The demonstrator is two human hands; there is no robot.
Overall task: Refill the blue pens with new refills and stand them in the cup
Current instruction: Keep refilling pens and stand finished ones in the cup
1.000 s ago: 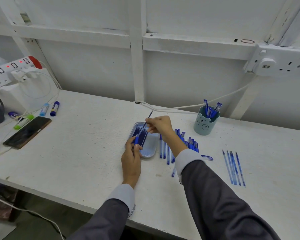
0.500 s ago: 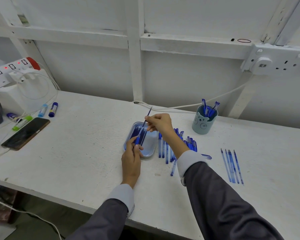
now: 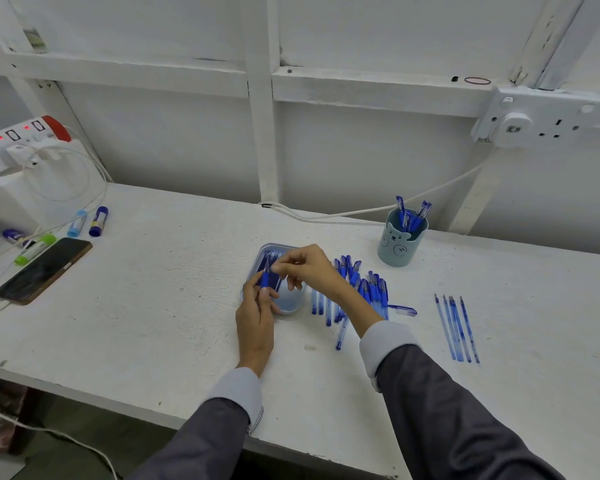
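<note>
My left hand (image 3: pixel 255 315) grips a blue pen barrel (image 3: pixel 266 279) upright over the small blue tray (image 3: pixel 289 304). My right hand (image 3: pixel 309 268) pinches the top end of that pen with thumb and fingertips. The refill is almost wholly inside the barrel. A heap of blue pens (image 3: pixel 355 292) lies just right of the tray, partly behind my right forearm. Several loose refills (image 3: pixel 457 328) lie side by side further right. The pale blue bear cup (image 3: pixel 398 244) stands at the back right with a few pens in it.
A phone (image 3: pixel 44 270) lies on the far left with cables, glue sticks (image 3: pixel 97 216) and a highlighter (image 3: pixel 35 249) around it. A power strip (image 3: pixel 18 138) sits above them. A white cable (image 3: pixel 343 213) runs along the back wall. The table's front edge is close below my sleeves.
The refill that stuck out above the barrel has gone down into it, and my right hand has come down onto the pen's top. My left hand keeps its grip.
</note>
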